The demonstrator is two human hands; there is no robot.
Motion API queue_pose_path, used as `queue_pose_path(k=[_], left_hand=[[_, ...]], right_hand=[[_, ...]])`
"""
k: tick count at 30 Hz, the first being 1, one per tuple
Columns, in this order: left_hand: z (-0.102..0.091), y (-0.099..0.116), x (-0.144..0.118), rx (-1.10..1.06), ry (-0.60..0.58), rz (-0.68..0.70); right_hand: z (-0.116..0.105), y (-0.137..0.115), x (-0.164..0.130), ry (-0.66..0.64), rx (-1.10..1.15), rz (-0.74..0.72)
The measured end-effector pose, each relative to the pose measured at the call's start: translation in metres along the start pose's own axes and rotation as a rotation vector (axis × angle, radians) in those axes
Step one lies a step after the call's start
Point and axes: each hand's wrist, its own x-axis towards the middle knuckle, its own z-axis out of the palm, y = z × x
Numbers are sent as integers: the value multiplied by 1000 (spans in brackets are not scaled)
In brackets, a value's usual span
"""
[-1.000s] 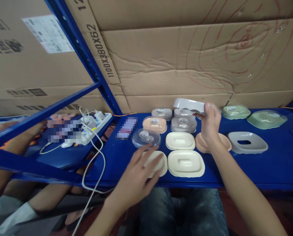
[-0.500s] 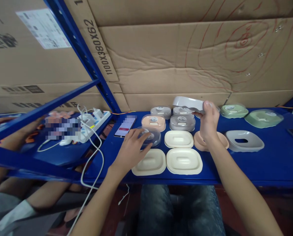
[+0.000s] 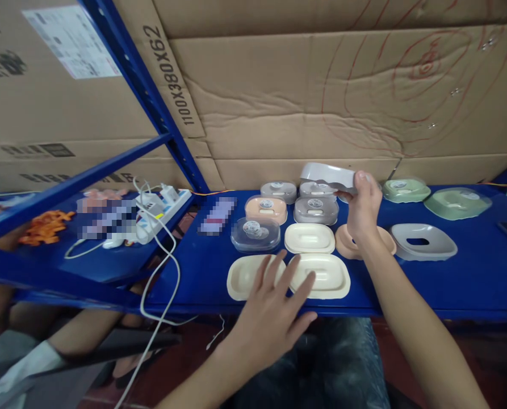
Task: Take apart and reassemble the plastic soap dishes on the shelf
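I've got the blue table spread wide on my feed, and I'm taking the clear lid as my mark. Here's the left hand: palm down, fingers fanned wide, nearer me and right of the clear lid. It grips nothing, poised over two cream trays; whether fingertips touch, I can't tell. And the right hand is up, beyond and right of the lid, closed around one end of a grey shell, holding it above the table, wavy edge down.

Now the containers! A grey tub with a hole in its floor sits well right of the lid; farther right and behind, two green boxes under transparent covers. A third cream tray lies just right of the lid, then a peach base, partly behind the right wrist. Just behind the lid, a peach box shows a pale bar at its middle. Smaller, behind and left: a phone, blurred over.
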Motion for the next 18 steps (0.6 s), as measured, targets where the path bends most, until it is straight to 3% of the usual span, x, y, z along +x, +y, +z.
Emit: queue_pose_path(k=[3,6,11,15,18], left_hand=[[19,14,-4,43,-33,70],[35,8,-4,61,9,69],[37,0,-2,36,39,56],[35,-1,-2,5,49,41],[37,-2,-2,-32,59,29]], right_hand=[[-1,4,1,-8,-45,-8],[-3,6,4,-16,-70,-10],[-20,-6,18,-129,-87,15],[-64,-28,32,-262,-201,7],[-112,-49,47,-336,-626,-152]])
